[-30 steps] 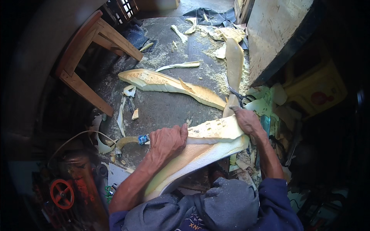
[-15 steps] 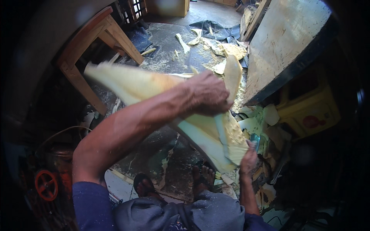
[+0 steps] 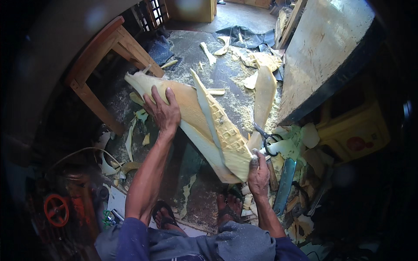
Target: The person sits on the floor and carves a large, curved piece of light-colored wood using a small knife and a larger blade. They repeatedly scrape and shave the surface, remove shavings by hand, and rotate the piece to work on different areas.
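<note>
A long, yellowish piece of seat foam (image 3: 187, 102) slants before me, its narrow end at the far left and its broad end near my right hand. Along its right side a strip with a molded grid of square hollows (image 3: 224, 135) shows. My left hand (image 3: 163, 111) lies on the foam's left part with the fingers spread. My right hand (image 3: 259, 174) grips the lower right corner, thumb toward me along the edge. Its other fingers are partly hidden. Just beyond the right hand are black-handled scissors (image 3: 272, 145), and a whitish bit I cannot make out shows at the fingers.
A wooden stool (image 3: 98, 74) stands at the left. Foam scraps (image 3: 265, 61) and crumbs litter the dark floor (image 3: 183, 56). A large worn board (image 3: 324, 52) leans at the right, near a yellow crate (image 3: 352, 126). A teal tool (image 3: 285, 185) lies among scraps. A red wheel (image 3: 55, 210) is at lower left.
My left hand has gone from the foam's right side back to its left part, and its fist has spread. The foam has tilted, bringing the grid strip into fuller view.
</note>
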A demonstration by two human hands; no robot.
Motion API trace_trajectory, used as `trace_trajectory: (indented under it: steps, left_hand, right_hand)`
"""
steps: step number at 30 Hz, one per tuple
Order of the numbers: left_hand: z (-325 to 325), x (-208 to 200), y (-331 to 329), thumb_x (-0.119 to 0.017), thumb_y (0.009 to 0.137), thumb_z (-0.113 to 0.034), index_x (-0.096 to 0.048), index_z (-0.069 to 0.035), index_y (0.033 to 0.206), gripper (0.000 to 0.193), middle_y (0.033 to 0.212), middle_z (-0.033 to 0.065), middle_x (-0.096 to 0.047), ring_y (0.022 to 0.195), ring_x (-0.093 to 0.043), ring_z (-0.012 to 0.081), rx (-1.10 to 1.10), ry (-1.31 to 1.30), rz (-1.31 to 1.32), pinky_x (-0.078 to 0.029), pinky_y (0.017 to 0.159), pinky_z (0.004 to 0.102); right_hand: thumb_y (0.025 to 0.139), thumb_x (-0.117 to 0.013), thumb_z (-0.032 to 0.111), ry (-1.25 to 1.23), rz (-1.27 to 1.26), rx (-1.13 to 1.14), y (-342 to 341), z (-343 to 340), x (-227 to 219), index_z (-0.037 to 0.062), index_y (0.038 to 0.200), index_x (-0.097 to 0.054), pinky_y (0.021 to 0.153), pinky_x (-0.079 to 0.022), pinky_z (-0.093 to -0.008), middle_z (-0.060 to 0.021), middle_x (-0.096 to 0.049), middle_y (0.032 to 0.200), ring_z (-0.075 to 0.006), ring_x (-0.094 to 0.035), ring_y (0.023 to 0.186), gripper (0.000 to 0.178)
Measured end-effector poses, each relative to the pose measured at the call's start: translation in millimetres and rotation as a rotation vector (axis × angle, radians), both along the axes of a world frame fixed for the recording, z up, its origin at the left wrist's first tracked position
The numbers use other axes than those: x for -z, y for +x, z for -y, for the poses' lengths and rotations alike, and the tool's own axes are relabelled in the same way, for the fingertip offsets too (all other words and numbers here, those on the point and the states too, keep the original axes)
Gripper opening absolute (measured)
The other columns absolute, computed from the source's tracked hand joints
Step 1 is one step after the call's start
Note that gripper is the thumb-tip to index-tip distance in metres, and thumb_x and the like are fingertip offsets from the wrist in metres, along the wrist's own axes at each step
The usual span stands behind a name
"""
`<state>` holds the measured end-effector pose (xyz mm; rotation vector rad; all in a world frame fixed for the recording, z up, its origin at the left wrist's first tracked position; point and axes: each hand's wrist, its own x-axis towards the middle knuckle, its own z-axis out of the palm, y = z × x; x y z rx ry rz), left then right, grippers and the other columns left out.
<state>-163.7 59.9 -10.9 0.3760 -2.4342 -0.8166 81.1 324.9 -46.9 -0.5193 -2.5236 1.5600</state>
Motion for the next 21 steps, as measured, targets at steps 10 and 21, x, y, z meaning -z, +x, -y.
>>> trace_trajectory:
  steps: [10, 21]
  left_hand:
    - [23.5, 15.8, -38.0, -0.050, 0.103, -0.058, -0.044, -0.012, 0.156, 0.070, 0.158, 0.0350, -0.026, 0.149, -0.020, 0.0533, 0.205, 0.119, -0.009, -0.024, 0.121, 0.0596]
    - [30.3, 30.2, -51.2, -0.051, 0.103, -0.059, -0.047, -0.014, 0.154, 0.068, 0.159, 0.0336, -0.026, 0.148, -0.021, 0.0541, 0.202, 0.135, -0.041, -0.022, 0.121, 0.0615]
  right_hand:
    - [0.082, -0.083, 0.037, 0.789, 0.452, 0.029, 79.3, -87.8, 125.2, 0.0047, 0.150, -0.045, 0.094, -0.047, -0.0556, -0.0207, -0.052, 0.129, -0.0437, -0.050, 0.117, 0.085]
    - [0.102, -0.062, 0.030, 0.100, 0.440, 0.091, 108.2, -108.5, 63.4, -0.0042, 0.119, -0.061, 0.072, -0.053, -0.0464, -0.0179, -0.063, 0.088, -0.0326, -0.064, 0.077, 0.038]
